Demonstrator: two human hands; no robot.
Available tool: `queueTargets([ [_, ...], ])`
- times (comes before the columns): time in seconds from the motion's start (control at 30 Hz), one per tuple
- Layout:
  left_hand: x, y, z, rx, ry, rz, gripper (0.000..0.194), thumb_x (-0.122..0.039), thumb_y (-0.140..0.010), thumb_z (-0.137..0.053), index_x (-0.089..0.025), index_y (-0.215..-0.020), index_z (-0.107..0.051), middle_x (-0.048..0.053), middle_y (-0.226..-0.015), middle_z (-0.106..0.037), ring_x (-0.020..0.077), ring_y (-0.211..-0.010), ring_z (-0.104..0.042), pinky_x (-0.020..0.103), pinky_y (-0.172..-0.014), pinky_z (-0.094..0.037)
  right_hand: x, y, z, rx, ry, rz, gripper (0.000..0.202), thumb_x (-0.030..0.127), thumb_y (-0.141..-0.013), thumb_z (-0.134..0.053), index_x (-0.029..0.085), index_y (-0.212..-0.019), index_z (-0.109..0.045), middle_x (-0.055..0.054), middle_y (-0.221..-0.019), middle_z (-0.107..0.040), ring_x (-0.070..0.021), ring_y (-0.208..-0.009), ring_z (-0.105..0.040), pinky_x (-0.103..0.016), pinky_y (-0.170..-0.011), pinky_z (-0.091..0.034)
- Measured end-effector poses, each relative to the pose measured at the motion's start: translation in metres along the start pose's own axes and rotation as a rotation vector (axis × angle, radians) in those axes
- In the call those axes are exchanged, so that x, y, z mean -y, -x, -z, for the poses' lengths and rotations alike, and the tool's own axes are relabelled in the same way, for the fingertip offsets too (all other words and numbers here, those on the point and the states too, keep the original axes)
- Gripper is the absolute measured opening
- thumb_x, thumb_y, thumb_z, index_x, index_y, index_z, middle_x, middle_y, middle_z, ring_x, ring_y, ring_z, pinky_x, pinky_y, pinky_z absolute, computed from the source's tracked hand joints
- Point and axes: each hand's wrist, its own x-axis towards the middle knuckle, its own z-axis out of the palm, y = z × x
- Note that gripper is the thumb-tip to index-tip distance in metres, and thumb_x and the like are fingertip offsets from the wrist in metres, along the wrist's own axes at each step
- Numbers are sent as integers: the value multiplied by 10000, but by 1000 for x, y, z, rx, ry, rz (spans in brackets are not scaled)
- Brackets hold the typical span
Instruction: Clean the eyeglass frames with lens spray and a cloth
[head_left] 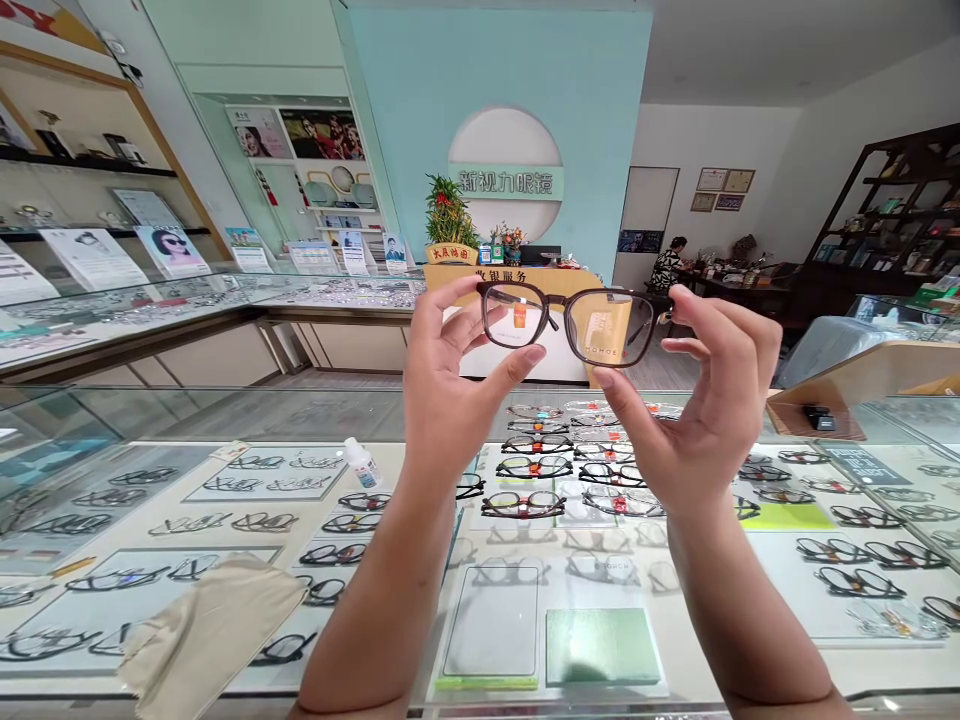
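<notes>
Seen on my remote feed: a pair of dark-framed glasses [556, 299], held up just R of ctr frame, lenses upright, above a glass display counter [225, 407] in an eyewear shop. I have the left hand [452, 385], ctr of pic, in a narrow pinch on the frame's L end, index at the top corner, thumb by the lower rim. My right hand [709, 395], R of ctr, pinches the opposite end likewise, index up by the hinge, thumb at the lower rim; printed lettering shows on the R lens. Below, btwn the forearms, rows of display glasses [534, 467] sit above a pale green block [602, 645], bottom ctr. Lower L: a beige cloth [217, 635] lies crumpled on the counter; a small white bottle [363, 464] stands above it in the pic, near the L forearm. Bkgd, upper ctr: a round wall sign [506, 205] w/ Chinese characters, a leafy plant [448, 212] beneath, to its L. A person [667, 268] in a patterned top sits at R of ctr, near dark shelves [885, 205], upper R.
</notes>
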Motion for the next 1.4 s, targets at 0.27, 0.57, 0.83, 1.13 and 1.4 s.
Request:
queueTargets([
  [0.27,-1,-2,1,-65,-109,-188,956,-667,-722,-1031,-356,-1491,-554,117,-1514,-670,357,-1427,-682,525,-1174,-587,-2,0,-4,12,-196,-149,603,394,-959,-830,327,-1531,-654,-111,-1463,-659,-344,-1352,-661,-546,-998,-678],
  [0.57,3,1,-1,-120,-276,-366,1016,-646,-723,-1030,-388,-1562,-519,130,-1588,-607,407,-1449,-644,617,-1192,-569,2,-2,-4,-70,-383,-382,285,458,-1093,-693,338,-1332,-789,-69,-1386,-767,-289,-1294,-738,-512,-1067,-659],
  [0.83,-5,6,-5,-84,-191,-241,1004,-684,-673,-1041,-391,-1504,-559,130,-1570,-608,448,-1537,-561,637,-1180,-569,-11,-4,-2,-96,-482,-450,250,503,-1080,-719,293,-1186,-805,-67,-1225,-819,-251,-1168,-781,-481,-1072,-643],
  [1.13,-10,7,-10,-100,-175,-197,966,-713,-645,-1043,-369,-1432,-600,118,-1478,-663,418,-1399,-659,616,-1158,-563,-29,-6,1,25,-574,-478,291,563,-1085,-681,316,-1200,-785,-49,-1127,-820,-237,-1009,-808,-430,-916,-689],
  [1.4,-11,9,-9,-57,-153,-150,993,-709,-672,-1037,-362,-1485,-586,102,-1477,-640,396,-1434,-623,556,-1155,-553,-33,-3,0,12,-578,-479,310,575,-1085,-682,334,-1252,-781,-35,-1139,-793,-231,-1050,-805,-431,-972,-682],
])
